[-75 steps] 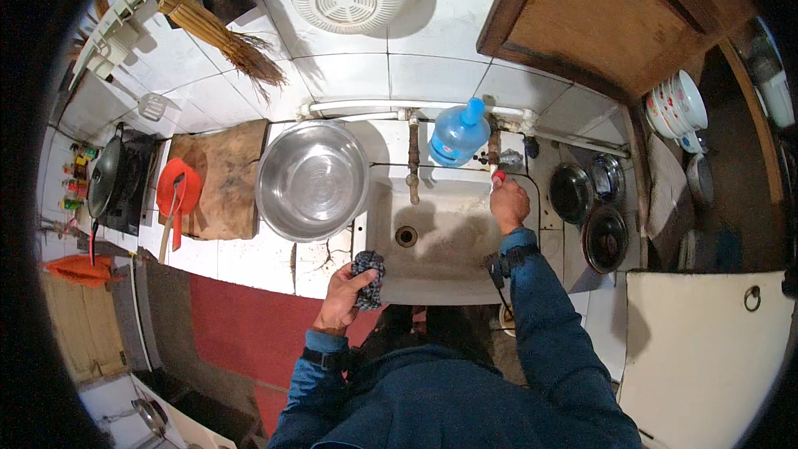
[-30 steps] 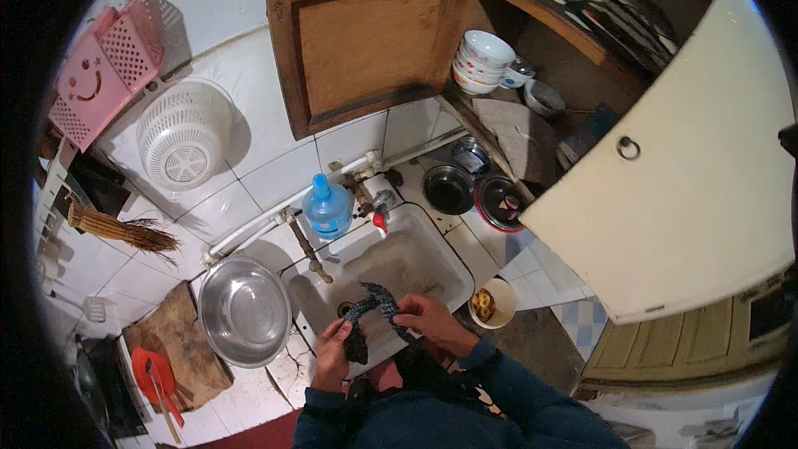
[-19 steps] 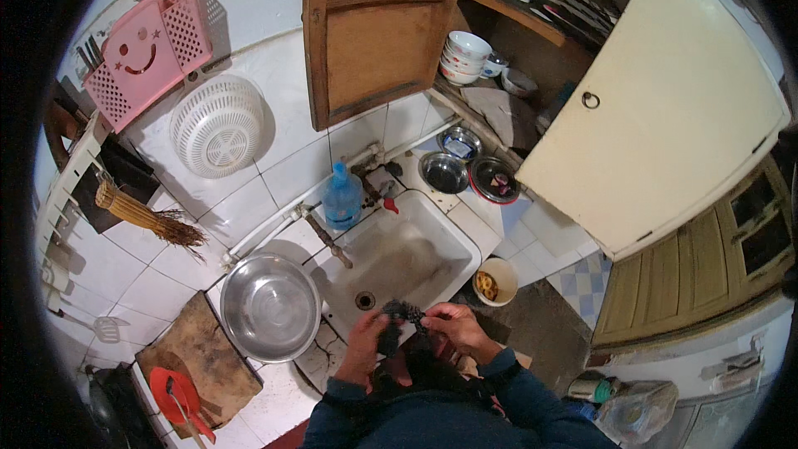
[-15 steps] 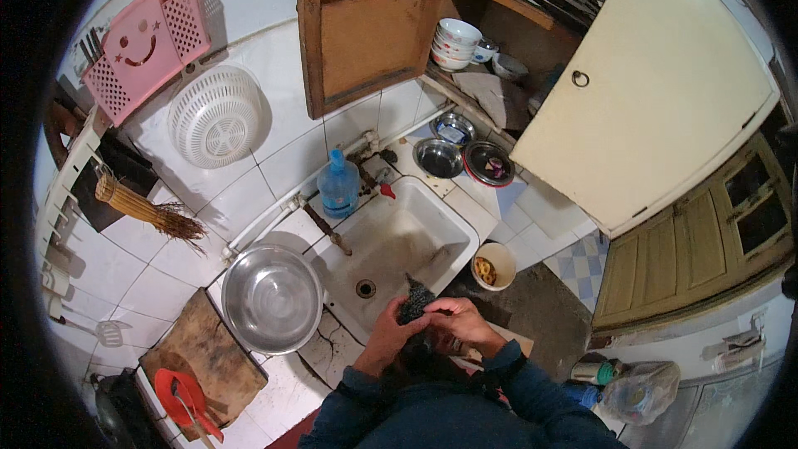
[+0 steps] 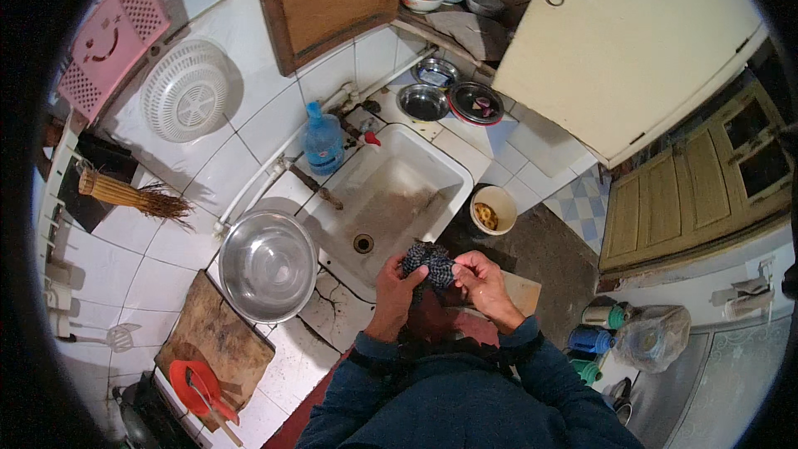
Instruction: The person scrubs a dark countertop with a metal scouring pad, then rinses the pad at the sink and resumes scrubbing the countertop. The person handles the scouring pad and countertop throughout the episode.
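Observation:
Between my two hands is a bunched dark grey-and-black patterned cloth (image 5: 427, 263), held just in front of my body at the sink's near edge. My left hand (image 5: 396, 293) grips its left side, thumb across the front. With thumb and fingertips, my right hand (image 5: 485, 285) pinches its right edge. The white sink (image 5: 391, 191) lies just beyond, its drain showing and its bottom stained. Left of the sink a wide steel basin (image 5: 268, 268) stands on the tiled counter, with nothing seen in it.
A blue plastic bottle (image 5: 322, 140) stands by the tap pipe. Steel bowls (image 5: 422, 103) sit behind the sink. To the right is a pail (image 5: 493, 209) with scraps. A chopping board (image 5: 241, 349) bears a red colander-like vessel (image 5: 195, 382). Cabinet doors (image 5: 623, 50) hang open above.
My hands have moved apart, my right hand shifting rightward, and the cloth between them shows more widely. The whole view has tilted, so the surroundings sit higher in the picture.

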Tool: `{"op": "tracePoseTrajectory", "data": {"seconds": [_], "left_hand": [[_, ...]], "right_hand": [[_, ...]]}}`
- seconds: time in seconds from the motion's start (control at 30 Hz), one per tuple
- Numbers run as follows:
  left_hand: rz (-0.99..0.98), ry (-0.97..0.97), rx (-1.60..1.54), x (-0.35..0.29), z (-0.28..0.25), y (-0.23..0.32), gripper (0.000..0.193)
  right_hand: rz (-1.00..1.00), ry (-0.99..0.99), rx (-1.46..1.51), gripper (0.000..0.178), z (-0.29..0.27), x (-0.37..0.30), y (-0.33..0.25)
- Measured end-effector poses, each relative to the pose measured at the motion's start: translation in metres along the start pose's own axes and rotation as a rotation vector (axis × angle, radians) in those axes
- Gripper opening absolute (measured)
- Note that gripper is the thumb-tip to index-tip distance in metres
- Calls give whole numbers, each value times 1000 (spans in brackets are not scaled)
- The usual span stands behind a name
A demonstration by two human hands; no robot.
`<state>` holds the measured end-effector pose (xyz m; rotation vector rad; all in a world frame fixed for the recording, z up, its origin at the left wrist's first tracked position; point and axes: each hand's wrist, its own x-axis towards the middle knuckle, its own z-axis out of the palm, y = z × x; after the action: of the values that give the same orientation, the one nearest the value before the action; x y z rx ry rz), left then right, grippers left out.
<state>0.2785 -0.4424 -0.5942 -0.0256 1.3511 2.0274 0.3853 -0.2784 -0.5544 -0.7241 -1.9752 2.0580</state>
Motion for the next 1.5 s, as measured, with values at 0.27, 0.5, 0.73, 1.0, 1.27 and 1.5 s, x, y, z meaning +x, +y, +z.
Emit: {"op": "tracePoseTrajectory", "data": {"seconds": [0.27,0.5,0.73,1.0,1.27,1.5], "left_hand": [[-142,-35,-225,3,16,-7,19],[-44,-239,4,1,77,-55,28],[-173,-309,-82,-15,143,-84,30],[-164,-482,-77,-37,201,-118,42],[-293,-589,0,-11,220,-80,45],[-299,-872,478,-38,251,-122,41]], "right_hand": [[-31,293,502,11,-96,-28,-16],[-27,332,22,4,-181,-50,-6],[-62,759,200,11,-266,-87,38],[-211,663,185,28,-316,-157,83],[-128,988,201,25,-373,-219,84],[221,470,497,33,-256,-197,68]]}}
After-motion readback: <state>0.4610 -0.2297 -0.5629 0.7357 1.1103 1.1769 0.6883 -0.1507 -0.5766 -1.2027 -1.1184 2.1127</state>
